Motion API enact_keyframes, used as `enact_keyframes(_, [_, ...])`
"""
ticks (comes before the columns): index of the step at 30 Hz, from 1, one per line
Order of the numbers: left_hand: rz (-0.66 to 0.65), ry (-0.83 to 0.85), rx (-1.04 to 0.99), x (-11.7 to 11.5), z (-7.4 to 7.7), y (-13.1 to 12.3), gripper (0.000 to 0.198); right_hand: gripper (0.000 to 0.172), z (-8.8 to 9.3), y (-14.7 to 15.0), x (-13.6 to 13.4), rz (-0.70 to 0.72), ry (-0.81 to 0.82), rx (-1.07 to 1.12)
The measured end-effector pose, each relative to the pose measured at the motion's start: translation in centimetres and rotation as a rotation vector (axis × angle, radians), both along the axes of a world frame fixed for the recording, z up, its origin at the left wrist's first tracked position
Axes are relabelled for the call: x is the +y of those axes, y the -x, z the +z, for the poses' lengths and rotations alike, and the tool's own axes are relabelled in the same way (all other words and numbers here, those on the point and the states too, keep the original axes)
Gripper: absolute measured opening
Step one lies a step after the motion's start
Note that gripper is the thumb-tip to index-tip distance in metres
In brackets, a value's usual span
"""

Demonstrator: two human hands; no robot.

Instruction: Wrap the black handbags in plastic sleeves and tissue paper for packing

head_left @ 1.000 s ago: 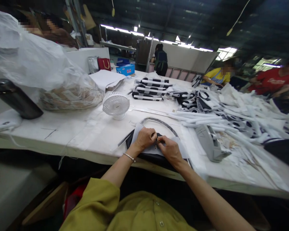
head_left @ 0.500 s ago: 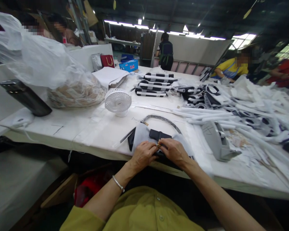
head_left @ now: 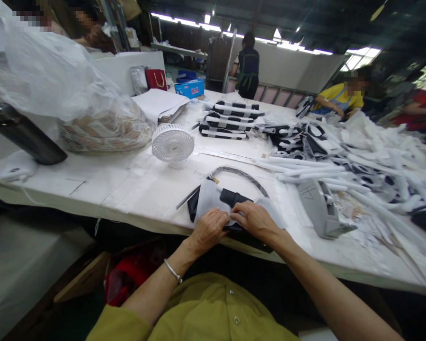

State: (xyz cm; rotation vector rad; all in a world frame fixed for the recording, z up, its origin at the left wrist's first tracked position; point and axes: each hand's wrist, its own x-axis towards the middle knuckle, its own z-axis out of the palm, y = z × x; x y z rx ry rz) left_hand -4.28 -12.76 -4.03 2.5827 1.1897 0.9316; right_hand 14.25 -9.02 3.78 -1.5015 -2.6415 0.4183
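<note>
A black handbag (head_left: pixel 192 206) lies at the table's front edge, with its wrapped handle (head_left: pixel 246 175) arching away from me. White tissue paper (head_left: pixel 208 199) covers much of its upper face, and a black strap tab (head_left: pixel 230 196) shows above my fingers. My left hand (head_left: pixel 210 227) is closed at the bag's near edge, fingertips pressed on the tissue. Opposite it, my right hand (head_left: pixel 253 219) is closed too, its thumb and fingers pinching at the tissue and flap. The fingertips of both hands almost meet and hide the spot between them.
A small white fan (head_left: pixel 173 144) stands beyond the bag. Left are a dark flask (head_left: pixel 28 135) and a big plastic bag (head_left: pixel 106 128). Right, a grey tape dispenser (head_left: pixel 317 208) sits near white foam tubes (head_left: pixel 301 169). Wrapped bags (head_left: pixel 230 118) are stacked behind; co-workers are farther back.
The gold-coloured metal piece that showed between my fingertips is now out of sight. My right hand has shifted slightly, and tissue now shows at the fingertips. The view has turned a little.
</note>
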Motion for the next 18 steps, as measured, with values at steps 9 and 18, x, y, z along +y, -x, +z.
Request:
enact_keyframes(9, [-0.026,0.008,0.079,0.3,1.1,0.1,0.019,0.008,-2.4,0.4,1.1,-0.206,0.101,0.268])
enact_keyframes(18, [0.014,-0.187,0.156,-0.5,2.0,1.5,0.023,0.013,-0.3,0.2,1.7,-0.157,0.175,0.128])
